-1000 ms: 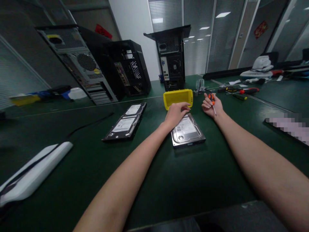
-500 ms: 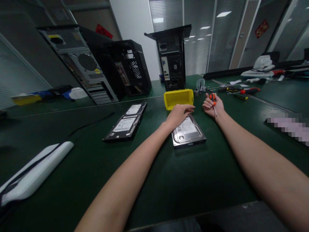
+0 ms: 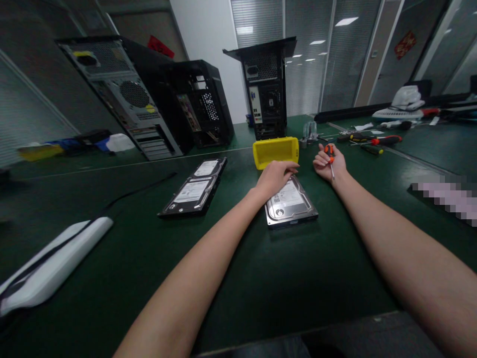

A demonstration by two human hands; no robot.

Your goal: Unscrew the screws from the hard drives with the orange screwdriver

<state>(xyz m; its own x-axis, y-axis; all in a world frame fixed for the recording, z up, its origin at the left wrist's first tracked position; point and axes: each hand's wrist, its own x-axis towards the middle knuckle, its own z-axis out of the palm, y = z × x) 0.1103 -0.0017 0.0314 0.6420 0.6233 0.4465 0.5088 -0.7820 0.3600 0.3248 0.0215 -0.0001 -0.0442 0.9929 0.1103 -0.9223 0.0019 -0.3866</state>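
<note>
Rests the left hand (image 3: 275, 178) over the far end of a silver hard drive (image 3: 288, 206), with fingers stretched to the right and slightly bent. Cannot tell from here whether pinching the drive's edges or merely lying on top. Holds a screwdriver (image 3: 328, 149) with an orange-and-black handle in the right hand (image 3: 338, 163), with fingers curled round it and the shaft pointing near and slightly right; well apart from the drive, to its right. Has the drive lying flat on the green table (image 3: 283, 268), label up, between the two forearms. Has a yellow box (image 3: 275, 152) just beyond the left hand, with its open side facing near; cannot tell whether touching the fingertips. Shows two more hard drives (image 3: 192, 192) to the left, end to end, and a red-and-black-handled tool (image 3: 387, 140) to the far right. Shows a black computer case (image 3: 263, 69) beyond the box, upright.
</note>
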